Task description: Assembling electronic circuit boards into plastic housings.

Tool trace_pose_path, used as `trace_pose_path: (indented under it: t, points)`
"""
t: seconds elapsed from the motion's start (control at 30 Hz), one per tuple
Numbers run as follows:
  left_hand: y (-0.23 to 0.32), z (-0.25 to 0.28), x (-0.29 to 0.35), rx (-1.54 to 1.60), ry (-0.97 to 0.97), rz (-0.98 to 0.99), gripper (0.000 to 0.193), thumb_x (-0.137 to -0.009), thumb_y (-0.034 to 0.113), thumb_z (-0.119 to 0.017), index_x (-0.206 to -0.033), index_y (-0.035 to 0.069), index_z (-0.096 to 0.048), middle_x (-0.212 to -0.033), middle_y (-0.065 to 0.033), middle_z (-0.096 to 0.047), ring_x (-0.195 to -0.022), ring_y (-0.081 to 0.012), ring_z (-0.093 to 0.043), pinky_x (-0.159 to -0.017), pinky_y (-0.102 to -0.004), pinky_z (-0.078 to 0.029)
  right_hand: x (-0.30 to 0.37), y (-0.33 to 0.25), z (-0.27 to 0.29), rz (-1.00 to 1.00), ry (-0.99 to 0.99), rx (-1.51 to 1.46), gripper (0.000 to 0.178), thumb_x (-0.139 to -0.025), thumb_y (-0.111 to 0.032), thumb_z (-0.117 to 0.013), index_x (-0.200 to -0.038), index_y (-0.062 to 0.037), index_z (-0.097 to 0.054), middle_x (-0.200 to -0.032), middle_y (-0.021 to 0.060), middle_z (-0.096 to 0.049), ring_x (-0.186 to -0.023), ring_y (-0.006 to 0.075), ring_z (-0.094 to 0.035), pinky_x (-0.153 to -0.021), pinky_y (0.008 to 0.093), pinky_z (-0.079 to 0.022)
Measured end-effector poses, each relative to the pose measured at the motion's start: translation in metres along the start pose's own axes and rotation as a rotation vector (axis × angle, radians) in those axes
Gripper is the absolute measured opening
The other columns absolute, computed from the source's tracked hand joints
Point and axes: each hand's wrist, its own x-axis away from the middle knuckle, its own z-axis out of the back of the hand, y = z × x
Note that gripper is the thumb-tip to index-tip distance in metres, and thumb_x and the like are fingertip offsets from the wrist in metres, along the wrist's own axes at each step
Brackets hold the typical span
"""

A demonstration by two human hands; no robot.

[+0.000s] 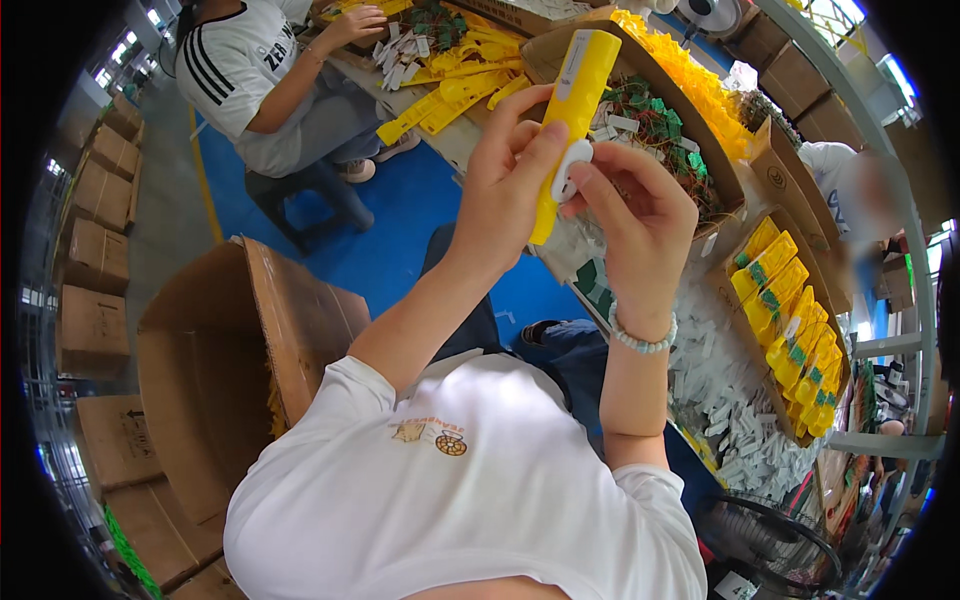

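Observation:
My left hand [500, 180] is closed around a long flat yellow plastic piece [592, 85], held tilted in front of me above the table edge. A pale strip runs down its upper part. Thumb and fingers of my right hand [640, 220] pinch a small white oval piece [574, 160] with a dark mark, which lies against the yellow piece's lower half. I cannot tell whether the two are joined. Beyond my hands, an open carton [735, 185] holds green circuit boards with thin wires [650, 120] and white parts.
Yellow pieces with green boards [790, 310] stand in a box at right. White slips [745, 430] cover the near table. Yellow pieces [460, 95] lie at the far left, beside a seated co-worker [240, 80]. An open carton [255, 330] stands at my left; a fan [770, 540] is lower right.

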Motion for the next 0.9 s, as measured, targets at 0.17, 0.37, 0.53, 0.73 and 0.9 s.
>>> trace_pose_path:
  t: [0.17,0.37,0.53,0.73,0.9]
  points:
    - [-0.002,-0.005,0.0,0.081,0.046,-0.022,0.035,-0.099,0.02,-0.049,-0.131,0.006,-0.042,-0.095,-0.0061,-0.062,-0.08,-0.008,-0.059,-0.068,-0.0216,-0.048,-0.004,0.002,0.003,-0.039,-0.01,-0.061,0.017,-0.084,0.003,-0.066,-0.099,0.0079,-0.061,-0.085,0.0103,-0.067,-0.066,0.0136,-0.066,-0.06,0.0218,-0.053]
    - [-0.007,-0.005,0.003,0.029,0.042,-0.059,0.035,-0.1,0.022,-0.048,-0.131,0.006,-0.042,-0.098,-0.0066,-0.062,-0.082,-0.0077,-0.06,-0.069,-0.0212,-0.048,-0.004,0.007,0.006,-0.076,-0.029,-0.143,0.013,-0.084,0.002,-0.066,-0.095,0.0076,-0.06,-0.083,0.0107,-0.067,-0.064,0.0135,-0.066,-0.058,0.0221,-0.053]
    - [-0.013,-0.002,0.004,0.025,0.002,-0.002,0.036,-0.1,0.021,-0.048,-0.132,0.006,-0.041,-0.099,-0.0067,-0.062,-0.08,-0.007,-0.06,-0.066,-0.0206,-0.049,-0.005,0.003,0.01,-0.023,-0.075,-0.055,0.01,-0.084,0.002,-0.065,-0.091,0.0071,-0.061,-0.081,0.0107,-0.067,-0.062,0.0124,-0.064,-0.056,0.0218,-0.052]
    - [-0.01,0.002,-0.004,0.195,-0.116,0.163,0.034,-0.102,0.027,-0.042,-0.129,0.008,-0.041,-0.097,-0.007,-0.062,-0.078,-0.0111,-0.062,-0.064,-0.0228,-0.051,-0.008,0.008,0.007,-0.068,-0.063,-0.054,0.01,-0.084,0.003,-0.065,-0.093,0.0059,-0.063,-0.081,0.008,-0.065,-0.06,0.0098,-0.061,-0.053,0.0201,-0.05]
    - [-0.02,0.002,-0.017,0.546,-0.253,0.03,0.044,-0.101,0.041,-0.036,-0.133,0.011,-0.038,-0.111,-0.0142,-0.058,-0.097,-0.0206,-0.061,-0.087,-0.0372,-0.052,0.006,0.008,0.018,0.442,0.172,0.458,0.032,-0.076,-0.007,-0.075,-0.104,0.0038,-0.064,-0.098,0.0108,-0.062,-0.08,0.0156,-0.062,-0.064,0.0268,-0.049]
